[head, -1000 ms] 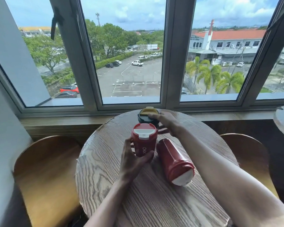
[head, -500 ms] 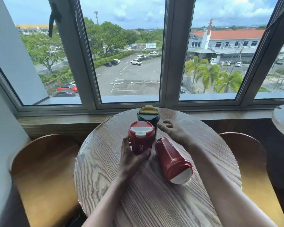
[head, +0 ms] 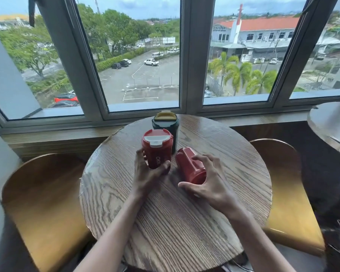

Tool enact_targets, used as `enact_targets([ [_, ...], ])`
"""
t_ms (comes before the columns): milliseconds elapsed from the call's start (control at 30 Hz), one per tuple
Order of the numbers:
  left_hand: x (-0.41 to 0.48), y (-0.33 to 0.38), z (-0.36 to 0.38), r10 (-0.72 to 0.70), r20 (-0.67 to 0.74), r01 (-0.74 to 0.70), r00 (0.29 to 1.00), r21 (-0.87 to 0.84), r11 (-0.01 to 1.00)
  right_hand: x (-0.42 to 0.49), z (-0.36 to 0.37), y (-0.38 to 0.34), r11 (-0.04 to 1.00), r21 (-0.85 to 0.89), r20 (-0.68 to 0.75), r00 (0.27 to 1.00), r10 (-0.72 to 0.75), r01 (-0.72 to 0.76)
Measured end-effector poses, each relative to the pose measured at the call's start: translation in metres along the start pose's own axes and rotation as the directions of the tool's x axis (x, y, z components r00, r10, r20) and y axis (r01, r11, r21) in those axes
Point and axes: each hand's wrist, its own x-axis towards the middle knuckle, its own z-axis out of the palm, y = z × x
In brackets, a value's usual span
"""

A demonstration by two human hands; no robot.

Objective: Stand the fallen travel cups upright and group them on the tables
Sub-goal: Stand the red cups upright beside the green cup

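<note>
On the round wooden table point(head: 185, 222) an upright red travel cup point(head: 157, 149) with a white lid flap stands in the middle; my left hand point(head: 147, 173) is wrapped around its lower body. Behind it stands a dark green cup point(head: 166, 122) with a yellow lid, upright. To the right a second red cup point(head: 188, 165) lies on its side, base toward the window. My right hand point(head: 208, 183) curls over its near end, fingers on top and thumb below, hiding the lid.
Two curved wooden chairs flank the table, one on the left point(head: 43, 203) and one on the right point(head: 287, 193). A second round table point(head: 334, 124) shows at the right edge. A window sill point(head: 67, 130) and large windows run behind.
My right hand left the green cup, came back toward me and closed over the fallen red cup. My left hand stays on the upright red cup.
</note>
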Motion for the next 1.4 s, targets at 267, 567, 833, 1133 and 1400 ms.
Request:
enact_targets([
  [267,-0.003,0.003,-0.002,-0.006,0.021,0.006,1.000,-0.012,1.000,-0.011,0.025,0.013,0.999,0.011,-0.173,0.984,-0.047,0.050],
  [567,-0.005,0.011,-0.003,0.003,-0.002,-0.003,1.000,-0.028,1.000,0.031,-0.014,-0.040,0.973,-0.210,-0.239,0.970,0.042,-0.093],
  [833,-0.002,0.009,-0.004,0.010,-0.004,-0.010,1.000,-0.055,0.998,0.093,-0.026,-0.068,0.888,-0.401,-0.005,0.970,0.243,-0.224],
  [1133,0.001,0.001,-0.003,-0.001,-0.003,0.000,1.000,-0.077,0.997,0.089,-0.019,-0.024,0.994,0.067,0.054,0.995,0.084,-0.088],
  [1400,0.001,0.004,-0.004,-0.028,-0.027,0.025,0.999,-0.119,0.993,0.064,0.007,0.009,0.951,0.308,-0.082,0.995,0.062,-0.034],
])
